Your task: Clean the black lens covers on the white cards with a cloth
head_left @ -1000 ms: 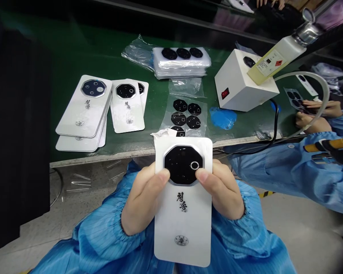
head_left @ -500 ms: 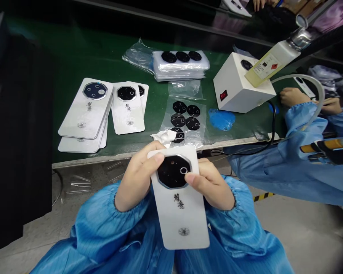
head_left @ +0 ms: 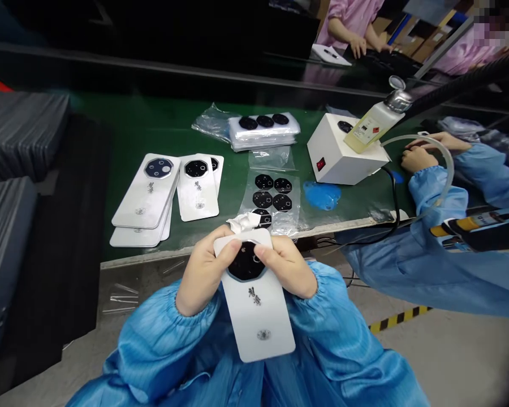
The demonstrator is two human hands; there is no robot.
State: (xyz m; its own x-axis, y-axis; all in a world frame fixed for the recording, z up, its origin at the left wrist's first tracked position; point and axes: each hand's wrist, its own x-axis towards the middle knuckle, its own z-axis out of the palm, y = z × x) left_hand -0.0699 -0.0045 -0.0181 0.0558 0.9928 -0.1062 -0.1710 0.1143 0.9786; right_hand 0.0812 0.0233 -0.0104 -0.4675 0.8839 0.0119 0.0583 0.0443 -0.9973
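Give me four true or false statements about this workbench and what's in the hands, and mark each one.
1. The left hand and right hand both grip a white phone-shaped card. True.
2. The white box has a green switch. False: its switch is red.
3. The black octagonal pieces are piled in one stack. False: they sit separately in rows on a clear plastic sheet.
4. A co-worker's hand is to the right of the white box. True.
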